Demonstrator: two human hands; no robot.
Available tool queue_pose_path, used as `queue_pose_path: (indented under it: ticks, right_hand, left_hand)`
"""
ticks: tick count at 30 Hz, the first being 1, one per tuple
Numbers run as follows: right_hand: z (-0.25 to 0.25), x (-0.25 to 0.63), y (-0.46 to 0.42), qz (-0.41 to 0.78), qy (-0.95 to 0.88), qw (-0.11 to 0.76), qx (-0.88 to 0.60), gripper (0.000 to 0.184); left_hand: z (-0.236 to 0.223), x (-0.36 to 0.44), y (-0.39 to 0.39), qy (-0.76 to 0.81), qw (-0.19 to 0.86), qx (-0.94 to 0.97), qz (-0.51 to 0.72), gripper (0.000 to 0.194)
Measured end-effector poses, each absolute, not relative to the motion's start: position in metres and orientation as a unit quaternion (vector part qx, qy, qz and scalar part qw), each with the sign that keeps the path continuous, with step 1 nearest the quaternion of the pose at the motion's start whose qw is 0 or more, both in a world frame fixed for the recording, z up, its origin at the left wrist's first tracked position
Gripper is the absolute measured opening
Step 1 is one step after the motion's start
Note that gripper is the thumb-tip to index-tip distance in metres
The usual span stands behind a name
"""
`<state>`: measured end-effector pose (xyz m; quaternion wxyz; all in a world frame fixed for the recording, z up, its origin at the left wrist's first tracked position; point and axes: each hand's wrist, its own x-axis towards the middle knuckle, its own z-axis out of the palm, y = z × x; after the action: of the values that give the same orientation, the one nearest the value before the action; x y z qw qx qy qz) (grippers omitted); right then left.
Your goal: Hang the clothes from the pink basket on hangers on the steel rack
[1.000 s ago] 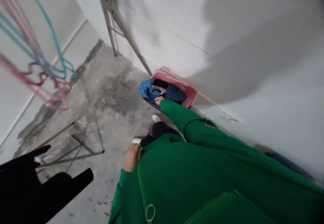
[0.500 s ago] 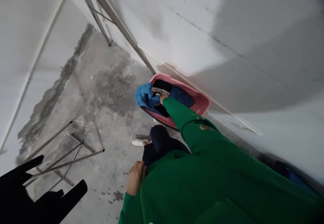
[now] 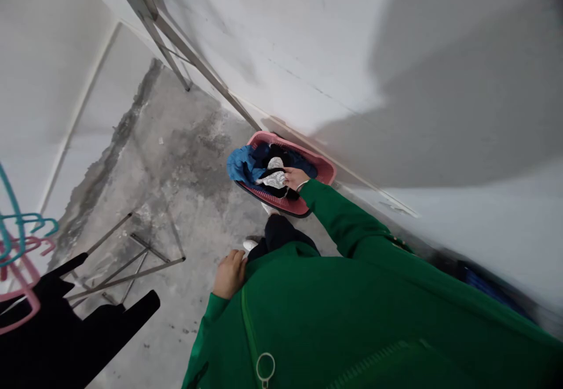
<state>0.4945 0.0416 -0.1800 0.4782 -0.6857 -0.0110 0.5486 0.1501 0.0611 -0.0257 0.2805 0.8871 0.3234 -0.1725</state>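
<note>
A pink laundry basket (image 3: 323, 169) stands on the concrete floor against the white wall. It holds a blue cloth (image 3: 240, 165), dark clothes and a white patterned garment (image 3: 273, 179). My right hand (image 3: 295, 177) reaches down into the basket in a green sleeve, and its fingers are closed on the white patterned garment. My left hand (image 3: 229, 274) rests against my green jacket at the waist with its fingers curled; nothing shows in it.
A metal drying rack's legs (image 3: 132, 266) lie low at left, and another metal frame (image 3: 176, 43) leans by the wall. A black garment (image 3: 70, 330) hangs at lower left beside pink and teal hangers (image 3: 20, 248). My white shoes (image 3: 250, 243) stand near the basket.
My right hand has pulled the white patterned garment up out of the clothes in the basket. The view swung, bringing the hangers back into sight at left. My left hand stayed at my waist.
</note>
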Motion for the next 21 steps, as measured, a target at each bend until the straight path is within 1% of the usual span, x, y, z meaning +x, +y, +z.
queue_pose_path:
  ticks: [2,4,6,8,9,12,13,15,18,21]
  right_hand:
    - [-0.152,0.489,0.031,0.609,-0.011,0.532,-0.588,0.045]
    - [-0.122,0.48,0.018,0.682,-0.011,0.581,-0.445,0.058]
    - [-0.091,0.468,0.007,0.747,-0.027,0.583,-0.319,0.065]
    - [-0.06,0.454,0.001,0.793,-0.074,0.549,-0.252,0.065]
    - [-0.045,0.448,0.001,0.81,-0.106,0.531,-0.224,0.063]
    - [-0.005,0.432,0.01,0.844,-0.213,0.471,-0.144,0.06]
    - [0.006,0.428,0.015,0.851,-0.247,0.449,-0.12,0.061]
    - [0.025,0.421,0.024,0.856,-0.307,0.409,-0.08,0.063]
    - [0.046,0.413,0.032,0.843,-0.377,0.38,-0.059,0.065]
    - [0.06,0.4,0.034,0.82,-0.439,0.363,-0.052,0.067]
  left_hand:
    - [-0.024,0.156,0.076,0.327,0.305,0.883,-0.145,0.033]
    - [-0.02,0.165,0.097,0.34,0.322,0.878,-0.102,0.033]
    - [-0.014,0.178,0.121,0.356,0.327,0.873,-0.059,0.033]
    - [-0.006,0.197,0.14,0.349,0.332,0.876,-0.029,0.034]
    - [-0.001,0.209,0.146,0.321,0.342,0.883,-0.022,0.037]
    - [0.009,0.245,0.15,0.186,0.402,0.896,-0.041,0.045]
    - [0.011,0.254,0.147,0.148,0.428,0.89,-0.055,0.044]
    - [0.016,0.264,0.142,0.118,0.488,0.862,-0.066,0.037]
    - [0.026,0.257,0.138,0.192,0.582,0.79,0.003,0.026]
    - [0.048,0.239,0.138,0.276,0.609,0.736,0.106,0.027]
